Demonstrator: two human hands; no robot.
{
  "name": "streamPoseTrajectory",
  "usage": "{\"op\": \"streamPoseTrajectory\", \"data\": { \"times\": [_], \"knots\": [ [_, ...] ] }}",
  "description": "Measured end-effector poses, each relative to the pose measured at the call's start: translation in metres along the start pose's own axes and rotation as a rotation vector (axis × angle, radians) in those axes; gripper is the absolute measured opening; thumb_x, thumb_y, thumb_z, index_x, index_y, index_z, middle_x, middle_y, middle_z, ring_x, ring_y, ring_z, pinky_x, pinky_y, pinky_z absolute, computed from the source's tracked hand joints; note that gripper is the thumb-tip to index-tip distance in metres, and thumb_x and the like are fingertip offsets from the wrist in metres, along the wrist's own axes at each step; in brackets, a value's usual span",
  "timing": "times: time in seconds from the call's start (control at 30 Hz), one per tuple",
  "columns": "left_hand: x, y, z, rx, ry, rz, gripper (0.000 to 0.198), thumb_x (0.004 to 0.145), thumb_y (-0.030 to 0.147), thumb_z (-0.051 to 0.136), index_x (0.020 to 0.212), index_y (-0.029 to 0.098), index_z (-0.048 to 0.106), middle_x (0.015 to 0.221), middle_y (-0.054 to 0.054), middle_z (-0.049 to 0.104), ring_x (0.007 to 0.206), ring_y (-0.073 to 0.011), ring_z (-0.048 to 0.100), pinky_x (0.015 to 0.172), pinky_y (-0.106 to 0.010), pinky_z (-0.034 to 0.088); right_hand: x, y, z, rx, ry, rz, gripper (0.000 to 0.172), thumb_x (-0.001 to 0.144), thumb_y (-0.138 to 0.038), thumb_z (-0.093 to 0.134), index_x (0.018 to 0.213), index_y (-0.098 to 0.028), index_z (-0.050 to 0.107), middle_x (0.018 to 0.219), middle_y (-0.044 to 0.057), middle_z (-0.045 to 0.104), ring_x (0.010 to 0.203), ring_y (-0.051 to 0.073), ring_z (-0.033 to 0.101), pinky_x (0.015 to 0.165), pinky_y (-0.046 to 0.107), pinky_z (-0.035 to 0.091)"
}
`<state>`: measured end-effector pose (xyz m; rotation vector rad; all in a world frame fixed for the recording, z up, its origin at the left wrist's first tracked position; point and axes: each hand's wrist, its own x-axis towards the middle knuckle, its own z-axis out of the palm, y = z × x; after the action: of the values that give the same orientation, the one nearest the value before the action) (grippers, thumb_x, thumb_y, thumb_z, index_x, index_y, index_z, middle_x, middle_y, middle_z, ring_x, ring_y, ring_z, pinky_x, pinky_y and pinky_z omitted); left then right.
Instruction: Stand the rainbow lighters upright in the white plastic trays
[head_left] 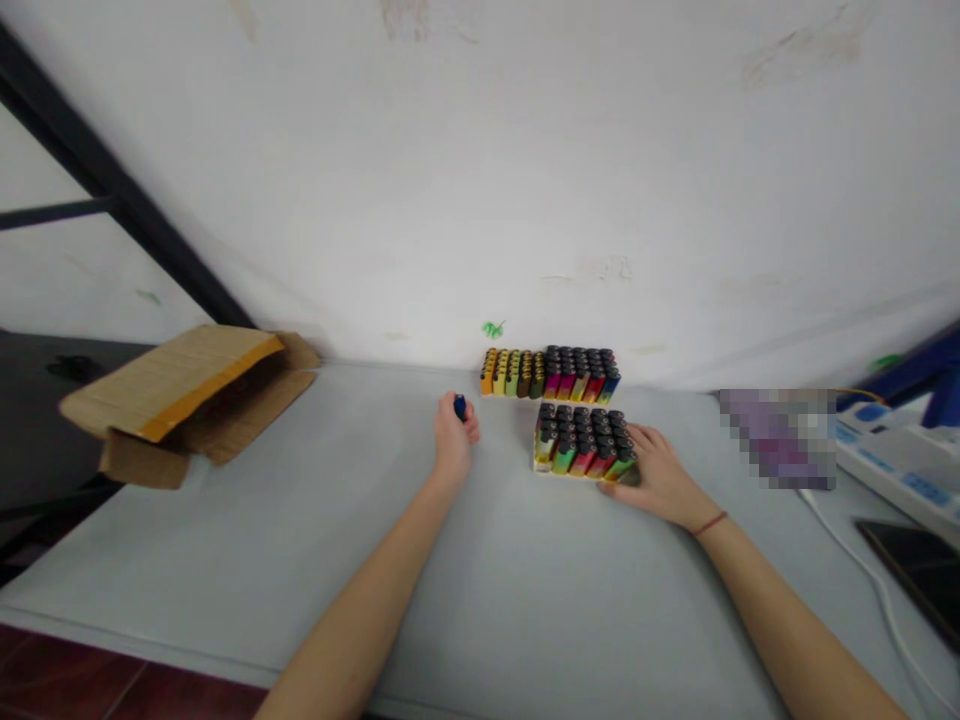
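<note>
My left hand (453, 440) is closed around a dark blue lighter (460, 406), whose end shows above the fist; the rest is hidden by my fingers. My right hand (660, 478) grips the right end of a tray of lighters (583, 445), with the thumb at its front corner and the fingers behind. Rows of black-topped lighters with multicoloured bodies stand upright in that tray. Just behind it, a second block of black-topped lighters (581, 374) stands close to the wall. Beside that block, on its left, is a group of yellow, green and brown lighters (512, 373).
An open cardboard box (202, 385) lies on its side at the table's left. On the right are a pixelated purple item (780, 440), a white power strip (900, 470), a white cable (862, 570) and a dark phone (911, 570). A white wall (420, 200) borders the grey table (300, 560).
</note>
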<state>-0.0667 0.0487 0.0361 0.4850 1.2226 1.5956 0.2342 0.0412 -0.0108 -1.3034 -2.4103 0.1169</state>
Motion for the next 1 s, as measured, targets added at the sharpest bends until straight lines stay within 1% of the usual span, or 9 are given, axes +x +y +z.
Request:
{"op": "streamPoseTrajectory", "data": {
  "times": [0.2, 0.27, 0.4, 0.53, 0.67, 0.77, 0.87, 0.93, 1.0],
  "knots": [
    [-0.001, -0.004, 0.001, 0.012, -0.008, -0.023, 0.048, 0.089, 0.054, 0.037, 0.053, 0.022, 0.036, 0.041, 0.009, 0.022, 0.032, -0.0052, 0.018, 0.035, -0.018, 0.017, 0.000, 0.002, 0.001, 0.020, -0.003, -0.003, 0.067, 0.076, -0.053, 0.067, 0.133, -0.019, 0.055, 0.131, 0.017, 0.060, 0.118, 0.038, 0.051, 0.103, 0.055, 0.038],
    [-0.001, -0.003, 0.002, 0.020, -0.012, -0.034, 0.047, 0.088, 0.053, 0.038, 0.053, 0.022, 0.035, 0.041, 0.009, 0.022, 0.032, -0.0051, 0.018, 0.035, -0.018, 0.016, 0.000, 0.002, 0.001, 0.019, -0.003, 0.001, 0.068, 0.076, -0.054, 0.067, 0.133, -0.020, 0.055, 0.132, 0.017, 0.060, 0.119, 0.038, 0.051, 0.104, 0.056, 0.038],
    [0.000, -0.001, 0.001, 0.035, 0.006, -0.044, 0.043, 0.088, 0.046, 0.036, 0.053, 0.022, 0.034, 0.040, 0.009, 0.021, 0.032, -0.0054, 0.017, 0.035, -0.018, 0.014, 0.000, 0.001, 0.001, 0.005, -0.006, 0.001, 0.067, 0.076, -0.054, 0.066, 0.131, -0.018, 0.056, 0.131, 0.017, 0.060, 0.119, 0.038, 0.050, 0.104, 0.055, 0.038],
    [0.003, -0.001, -0.001, 0.049, 0.046, -0.015, 0.040, 0.087, 0.047, 0.036, 0.055, 0.023, 0.033, 0.040, 0.009, 0.022, 0.032, -0.0059, 0.018, 0.035, -0.019, 0.015, 0.000, 0.001, 0.000, 0.006, -0.006, -0.008, 0.066, 0.076, -0.053, 0.065, 0.132, -0.019, 0.056, 0.131, 0.017, 0.060, 0.119, 0.038, 0.051, 0.103, 0.055, 0.038],
    [0.004, -0.001, -0.003, 0.020, 0.044, -0.006, 0.039, 0.087, 0.047, 0.038, 0.057, 0.023, 0.034, 0.042, 0.009, 0.022, 0.033, -0.0063, 0.018, 0.035, -0.019, 0.016, 0.000, 0.001, 0.001, 0.011, -0.002, 0.005, 0.066, 0.076, -0.054, 0.067, 0.130, -0.017, 0.057, 0.132, 0.017, 0.060, 0.119, 0.037, 0.051, 0.104, 0.054, 0.038],
    [0.005, -0.003, -0.003, -0.019, 0.046, 0.053, 0.042, 0.090, 0.051, 0.035, 0.059, 0.022, 0.037, 0.045, 0.009, 0.026, 0.035, -0.0064, 0.022, 0.037, -0.019, 0.019, 0.001, 0.000, 0.000, 0.006, -0.006, 0.007, 0.065, 0.075, -0.053, 0.067, 0.129, -0.017, 0.057, 0.132, 0.017, 0.060, 0.120, 0.037, 0.051, 0.105, 0.054, 0.038],
    [0.005, -0.007, -0.002, 0.037, 0.013, 0.145, 0.046, 0.091, 0.057, 0.032, 0.064, 0.021, 0.043, 0.048, 0.007, 0.034, 0.040, -0.0078, 0.031, 0.041, -0.020, 0.027, 0.001, 0.000, -0.001, 0.011, -0.011, 0.000, 0.066, 0.076, -0.053, 0.067, 0.130, -0.017, 0.057, 0.132, 0.017, 0.060, 0.120, 0.037, 0.051, 0.104, 0.054, 0.038],
    [0.002, -0.011, -0.001, 0.127, -0.056, 0.257, 0.040, 0.090, 0.057, 0.040, 0.073, 0.021, 0.048, 0.052, 0.006, 0.041, 0.046, -0.0096, 0.040, 0.048, -0.022, 0.035, 0.001, 0.000, -0.001, 0.012, -0.013, -0.001, 0.067, 0.076, -0.053, 0.067, 0.131, -0.017, 0.057, 0.132, 0.017, 0.060, 0.119, 0.037, 0.051, 0.104, 0.054, 0.039],
    [-0.004, -0.015, 0.000, 0.197, -0.140, 0.408, 0.032, 0.089, 0.053, 0.047, 0.089, 0.021, 0.051, 0.059, 0.005, 0.049, 0.055, -0.0122, 0.049, 0.059, -0.025, 0.044, 0.001, 0.001, 0.000, 0.011, -0.013, 0.005, 0.069, 0.076, -0.054, 0.067, 0.132, -0.017, 0.056, 0.132, 0.018, 0.060, 0.120, 0.037, 0.051, 0.104, 0.055, 0.038]
  ]
}}
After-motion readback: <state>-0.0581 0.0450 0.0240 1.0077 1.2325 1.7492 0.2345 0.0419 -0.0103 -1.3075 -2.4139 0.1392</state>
